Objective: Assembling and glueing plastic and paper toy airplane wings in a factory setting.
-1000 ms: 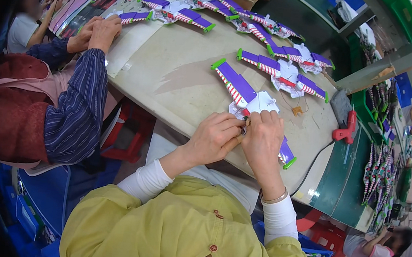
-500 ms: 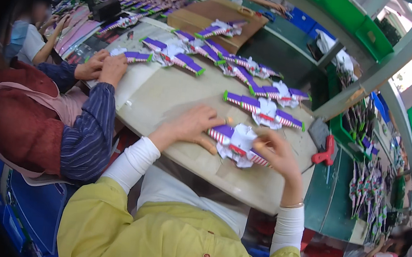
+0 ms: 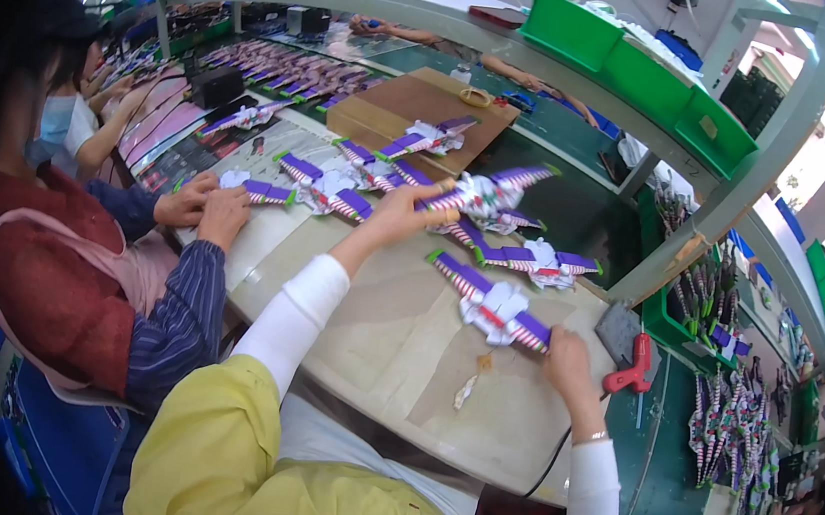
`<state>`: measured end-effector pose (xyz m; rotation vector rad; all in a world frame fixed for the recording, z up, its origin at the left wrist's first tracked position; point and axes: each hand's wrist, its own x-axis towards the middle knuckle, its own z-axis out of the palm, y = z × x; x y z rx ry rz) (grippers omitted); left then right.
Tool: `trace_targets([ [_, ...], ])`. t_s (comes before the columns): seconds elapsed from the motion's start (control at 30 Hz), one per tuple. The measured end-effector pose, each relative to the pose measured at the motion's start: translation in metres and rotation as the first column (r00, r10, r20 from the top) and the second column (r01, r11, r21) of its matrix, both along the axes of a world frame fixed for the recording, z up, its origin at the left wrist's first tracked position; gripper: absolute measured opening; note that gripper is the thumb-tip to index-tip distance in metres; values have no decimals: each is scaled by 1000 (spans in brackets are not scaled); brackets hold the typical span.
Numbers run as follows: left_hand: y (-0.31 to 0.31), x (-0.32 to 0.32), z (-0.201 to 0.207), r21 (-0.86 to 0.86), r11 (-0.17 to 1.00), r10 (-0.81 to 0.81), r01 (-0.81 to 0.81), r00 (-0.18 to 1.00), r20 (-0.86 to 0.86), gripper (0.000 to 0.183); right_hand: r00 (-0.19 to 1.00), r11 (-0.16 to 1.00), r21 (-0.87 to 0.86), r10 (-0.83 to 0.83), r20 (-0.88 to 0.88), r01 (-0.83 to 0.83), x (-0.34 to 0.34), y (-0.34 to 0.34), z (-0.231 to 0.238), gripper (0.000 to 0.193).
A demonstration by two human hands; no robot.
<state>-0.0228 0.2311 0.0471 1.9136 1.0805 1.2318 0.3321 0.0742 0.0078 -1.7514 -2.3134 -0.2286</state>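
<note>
My left hand (image 3: 402, 218) reaches across the table, its fingers closed on one wing of a toy wing set (image 3: 487, 197). This set has a white middle, purple wings with red-and-white striped edges and green tips, and is held above other sets. My right hand (image 3: 570, 365) is closed on the right end of a second wing set (image 3: 497, 310), tilted over the near tabletop. Just beyond it lies a third wing set (image 3: 543, 262). A small tan-and-white scrap (image 3: 466, 392) lies on the table in front of me.
More wing sets (image 3: 328, 185) lie at the far left of the tabletop (image 3: 364, 333), beside a cardboard box (image 3: 388, 104). A red glue gun (image 3: 634, 366) is at the right. A co-worker's hands (image 3: 212, 206) work on the left. Green bins (image 3: 643, 76) line an overhead shelf.
My left hand has moved away from me, carrying a wing set toward the others. My right hand has let go of that set and gripped another. The view has tilted up.
</note>
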Motion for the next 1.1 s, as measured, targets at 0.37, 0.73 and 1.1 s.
trace_targets([
  [0.37,109,-4,14,153,849,497,-506,665,-557,66,983,966,-242,45,-175,-87,-57,-130,28,45],
  [0.73,-75,16,17,213,962,207,-173,967,-149,33,997,987,-161,-39,-63,28,-67,-113,5,21],
  [1.1,-263,60,-26,469,878,122,97,901,-416,61,993,975,-216,-74,-94,52,-79,-111,6,18],
])
